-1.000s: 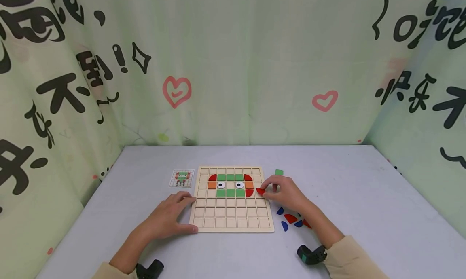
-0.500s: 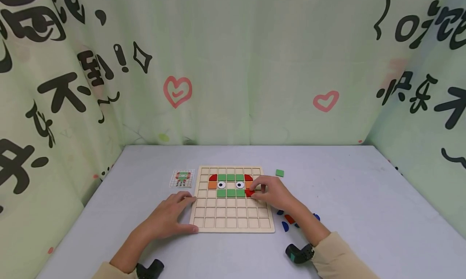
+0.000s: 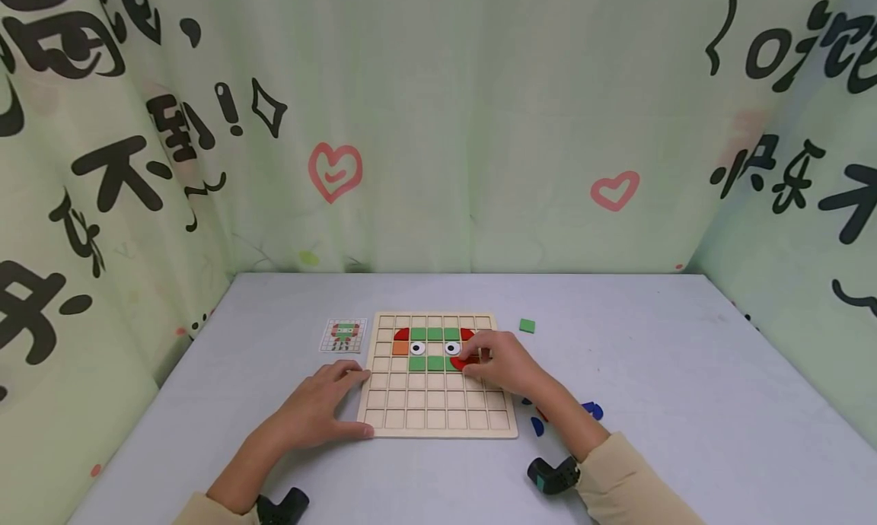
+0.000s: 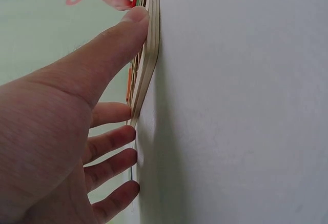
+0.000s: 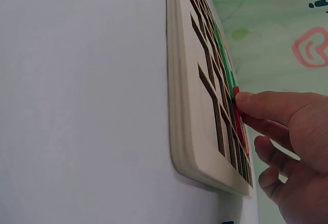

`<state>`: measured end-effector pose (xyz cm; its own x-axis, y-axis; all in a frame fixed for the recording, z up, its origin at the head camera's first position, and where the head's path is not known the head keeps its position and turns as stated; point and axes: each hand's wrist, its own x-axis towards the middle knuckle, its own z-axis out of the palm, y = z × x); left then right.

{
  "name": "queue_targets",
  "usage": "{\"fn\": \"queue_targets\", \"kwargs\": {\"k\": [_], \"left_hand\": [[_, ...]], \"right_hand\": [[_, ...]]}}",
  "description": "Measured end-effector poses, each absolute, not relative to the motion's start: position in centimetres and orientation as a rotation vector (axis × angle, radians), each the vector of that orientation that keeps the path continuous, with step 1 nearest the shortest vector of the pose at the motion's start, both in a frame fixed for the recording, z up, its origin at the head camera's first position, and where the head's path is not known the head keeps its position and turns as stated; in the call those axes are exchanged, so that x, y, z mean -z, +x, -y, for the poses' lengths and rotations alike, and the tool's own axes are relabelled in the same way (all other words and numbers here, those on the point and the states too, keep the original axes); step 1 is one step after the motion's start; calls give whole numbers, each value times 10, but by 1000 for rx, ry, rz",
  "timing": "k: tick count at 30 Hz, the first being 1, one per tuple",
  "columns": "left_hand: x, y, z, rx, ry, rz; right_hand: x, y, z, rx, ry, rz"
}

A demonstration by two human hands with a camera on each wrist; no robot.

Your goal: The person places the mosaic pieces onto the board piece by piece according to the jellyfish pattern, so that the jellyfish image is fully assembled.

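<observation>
My right hand (image 3: 503, 364) is over the right part of a wooden grid board (image 3: 435, 400). Its thumb and finger pinch a red rounded tile (image 3: 457, 364) at the right end of the lower green row; in the right wrist view this red tile (image 5: 237, 121) is close to the board surface. Whether it lies in a cell or above one is hidden. Green tiles (image 3: 435, 334), two eye tiles (image 3: 417, 348) and an orange tile (image 3: 400, 348) sit in the grid. My left hand (image 3: 310, 405) rests against the board's left edge, fingers spread, thumb at the near corner.
A small picture card (image 3: 343, 335) of a figure on a grid lies left of the board. One green square tile (image 3: 527, 326) lies beyond its right side. Blue tiles (image 3: 537, 426) lie beside the right forearm, which partly covers the loose pieces there.
My right hand has moved left from the board's right edge with the red tile, over the end of the lower green row. The left hand stays in place.
</observation>
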<state>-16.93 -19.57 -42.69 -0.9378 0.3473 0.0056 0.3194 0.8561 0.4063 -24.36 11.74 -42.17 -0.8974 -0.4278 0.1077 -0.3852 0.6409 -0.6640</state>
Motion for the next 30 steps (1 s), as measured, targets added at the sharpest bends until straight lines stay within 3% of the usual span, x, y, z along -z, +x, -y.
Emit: {"fn": "queue_targets", "kwargs": {"k": [30], "left_hand": [[424, -168, 194, -642, 501, -2955]], "right_hand": [[422, -247, -98, 1114, -853, -2741]]}}
